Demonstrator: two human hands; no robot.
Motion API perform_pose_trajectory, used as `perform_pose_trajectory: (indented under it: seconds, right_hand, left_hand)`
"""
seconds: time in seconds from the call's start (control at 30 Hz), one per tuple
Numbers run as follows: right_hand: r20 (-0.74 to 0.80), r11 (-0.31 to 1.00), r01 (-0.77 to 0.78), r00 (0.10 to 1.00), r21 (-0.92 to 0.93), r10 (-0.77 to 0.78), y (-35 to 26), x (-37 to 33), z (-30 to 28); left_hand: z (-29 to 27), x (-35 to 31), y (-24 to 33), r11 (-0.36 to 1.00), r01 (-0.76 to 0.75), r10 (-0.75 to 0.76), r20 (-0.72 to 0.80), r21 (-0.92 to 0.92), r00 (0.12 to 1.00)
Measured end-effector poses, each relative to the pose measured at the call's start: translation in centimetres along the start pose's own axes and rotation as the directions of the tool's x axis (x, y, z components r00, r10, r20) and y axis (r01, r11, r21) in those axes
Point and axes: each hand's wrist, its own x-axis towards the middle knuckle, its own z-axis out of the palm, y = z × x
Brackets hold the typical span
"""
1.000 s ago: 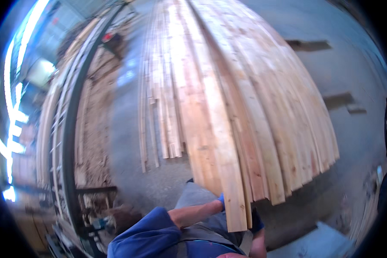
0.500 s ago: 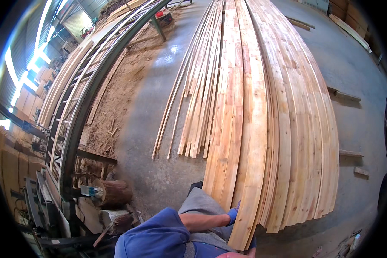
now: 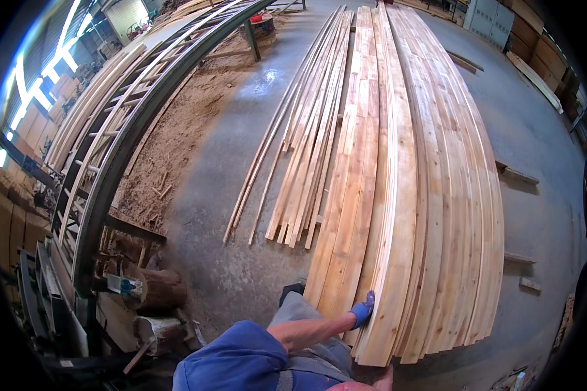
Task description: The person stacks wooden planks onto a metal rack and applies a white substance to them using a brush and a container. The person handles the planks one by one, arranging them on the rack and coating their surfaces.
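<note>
Long pale wooden boards lie side by side in a wide stack. At its near end my left hand (image 3: 363,309), in a blue glove, is closed on the left edge of a long wooden board (image 3: 398,260). That board's left edge is raised, and its narrow side shows as a light strip. Below the board's near end is part of my right hand (image 3: 383,379); its fingers are hidden, so its grip cannot be made out. Left of the held board lie flat jointed boards (image 3: 336,274).
Thin wooden strips (image 3: 300,195) lie left of the boards. Farther left, a green metal frame (image 3: 111,176) stands beside sawdust (image 3: 176,137). Cut logs (image 3: 156,289) sit near its foot. Short wood blocks (image 3: 518,174) lie on the right floor; grey cabinets (image 3: 488,25) stand far right.
The held board's left edge has come up and its narrow side now shows. My left hand has shifted slightly farther from me, and more of its glove is visible. My right hand's glove is now hidden.
</note>
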Motion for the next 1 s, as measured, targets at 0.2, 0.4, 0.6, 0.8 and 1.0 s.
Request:
perform_pose_trajectory:
  seconds: [0.2,0.4,0.6,0.8,1.0]
  right_hand:
    - [0.002,0.992,0.077,0.997,0.1,-0.077,-5.5,1.0,5.8]
    - [0.012,0.989,0.0,1.0,0.148,-0.002,-5.2,-1.4,10.1]
    - [0.069,0.98,-0.079,0.995,0.185,0.067,-5.2,-0.9,12.8]
    - [-0.022,0.833,0.551,0.833,-0.056,-0.552,-16.1,-6.5,14.7]
    - [-0.027,0.438,0.417,0.699,-0.796,-0.714,-21.7,-12.5,23.6]
  left_hand:
    - [-5.0,3.5,0.9,0.591,0.197,0.06,0.285,-0.783,0.957]
    - [-12.0,-1.6,1.5,0.62,0.333,0.007,0.43,-0.71,0.903]
    - [-13.6,-5.8,-0.5,0.478,0.45,-0.053,0.487,-0.754,0.872]
    - [-13.3,-4.9,-4.1,0.45,0.459,-0.119,0.459,-0.766,0.881]
    - [-13.6,-5.6,-5.0,0.486,0.433,-0.033,0.479,-0.759,0.877]
